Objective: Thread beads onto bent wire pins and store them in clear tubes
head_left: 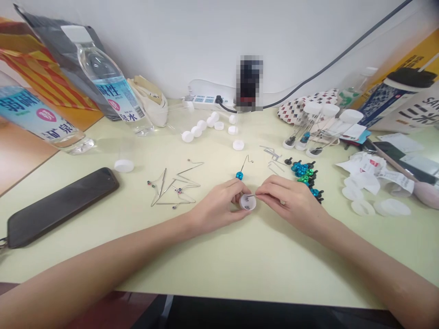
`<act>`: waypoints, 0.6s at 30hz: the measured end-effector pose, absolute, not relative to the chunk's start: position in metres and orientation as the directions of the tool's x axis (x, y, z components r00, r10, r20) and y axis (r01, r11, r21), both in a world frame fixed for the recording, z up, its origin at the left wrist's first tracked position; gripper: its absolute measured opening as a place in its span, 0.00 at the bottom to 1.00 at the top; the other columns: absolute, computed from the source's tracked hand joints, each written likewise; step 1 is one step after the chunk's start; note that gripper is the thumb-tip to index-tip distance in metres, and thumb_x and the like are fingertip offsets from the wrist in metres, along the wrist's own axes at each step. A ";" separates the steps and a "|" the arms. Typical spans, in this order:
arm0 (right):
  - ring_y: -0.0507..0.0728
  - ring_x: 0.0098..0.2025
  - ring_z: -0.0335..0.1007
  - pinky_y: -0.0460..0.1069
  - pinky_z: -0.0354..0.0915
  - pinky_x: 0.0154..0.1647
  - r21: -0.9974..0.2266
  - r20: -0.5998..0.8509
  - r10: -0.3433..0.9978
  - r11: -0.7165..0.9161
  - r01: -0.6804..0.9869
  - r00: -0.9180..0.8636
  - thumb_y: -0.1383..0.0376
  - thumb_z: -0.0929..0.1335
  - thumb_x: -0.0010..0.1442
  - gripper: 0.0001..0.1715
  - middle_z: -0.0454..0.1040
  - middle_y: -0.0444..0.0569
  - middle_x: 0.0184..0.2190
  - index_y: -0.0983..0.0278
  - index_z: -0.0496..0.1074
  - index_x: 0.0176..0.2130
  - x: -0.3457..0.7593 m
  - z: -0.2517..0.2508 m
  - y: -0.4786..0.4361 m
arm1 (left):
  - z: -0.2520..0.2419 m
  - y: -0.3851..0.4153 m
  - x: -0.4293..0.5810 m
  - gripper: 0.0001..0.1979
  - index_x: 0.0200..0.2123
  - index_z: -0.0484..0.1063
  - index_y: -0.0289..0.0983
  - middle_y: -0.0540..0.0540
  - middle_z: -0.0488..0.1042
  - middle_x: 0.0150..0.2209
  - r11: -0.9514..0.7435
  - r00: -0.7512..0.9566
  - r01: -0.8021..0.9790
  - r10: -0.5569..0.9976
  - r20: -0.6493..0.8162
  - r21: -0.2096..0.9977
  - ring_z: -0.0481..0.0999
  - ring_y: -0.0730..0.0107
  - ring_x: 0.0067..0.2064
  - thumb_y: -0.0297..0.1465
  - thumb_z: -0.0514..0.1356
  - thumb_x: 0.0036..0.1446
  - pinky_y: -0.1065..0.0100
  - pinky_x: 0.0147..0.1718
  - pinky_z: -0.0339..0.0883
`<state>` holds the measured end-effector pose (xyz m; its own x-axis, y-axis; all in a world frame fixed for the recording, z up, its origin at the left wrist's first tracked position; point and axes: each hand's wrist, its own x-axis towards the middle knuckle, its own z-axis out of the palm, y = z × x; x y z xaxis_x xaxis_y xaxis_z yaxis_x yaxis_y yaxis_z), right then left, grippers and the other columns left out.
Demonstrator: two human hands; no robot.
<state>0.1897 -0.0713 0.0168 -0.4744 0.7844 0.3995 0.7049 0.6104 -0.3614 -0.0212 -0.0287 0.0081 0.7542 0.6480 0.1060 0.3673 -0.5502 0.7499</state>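
My left hand [219,203] pinches a small white cap [248,202] by its side, with its open face tilted toward me and small dark bits inside. From the right, my right hand [286,201] pinches a thin metal rod [252,196] whose tip reaches into the cap. Just beyond my left hand stands a blue knob with a bent wire [239,175]. Several bent metal wires [174,185] with small ends lie to the left. To the right is a pile of blue, green and black knobs [303,171], near some hex keys [272,157].
A phone [63,205] and water bottles [109,82] are on the left. White caps [202,125] lie at the back before a power strip [211,96]. Capped clear tubes [320,121], clear discs [363,201] and a dark-lidded cup [394,96] stand or lie at right.
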 end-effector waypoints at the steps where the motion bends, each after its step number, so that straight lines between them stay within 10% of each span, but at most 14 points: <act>1: 0.52 0.31 0.68 0.46 0.62 0.31 -0.360 0.401 0.781 0.616 0.701 -0.480 0.68 0.62 0.65 0.09 0.72 0.48 0.32 0.65 0.72 0.37 0.189 0.016 -0.071 | 0.008 -0.028 -0.021 0.05 0.37 0.66 0.39 0.50 0.67 0.35 -0.563 0.761 0.360 0.639 0.115 0.744 0.68 0.72 0.34 0.29 0.59 0.55 0.69 0.34 0.63; 18: 0.53 0.31 0.66 0.48 0.61 0.32 -0.266 0.407 0.741 0.655 0.707 -0.534 0.68 0.63 0.65 0.10 0.71 0.49 0.30 0.67 0.73 0.35 0.191 0.016 -0.070 | 0.005 -0.028 -0.022 0.05 0.37 0.66 0.37 0.49 0.65 0.35 -0.610 0.778 0.341 0.610 0.150 0.715 0.67 0.72 0.33 0.29 0.59 0.55 0.69 0.33 0.64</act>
<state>0.1911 -0.0701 0.0160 -0.5342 0.7411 0.4067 0.7067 0.6555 -0.2663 -0.0221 -0.0279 0.0054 0.7783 0.6098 0.1496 0.3406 -0.6101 0.7153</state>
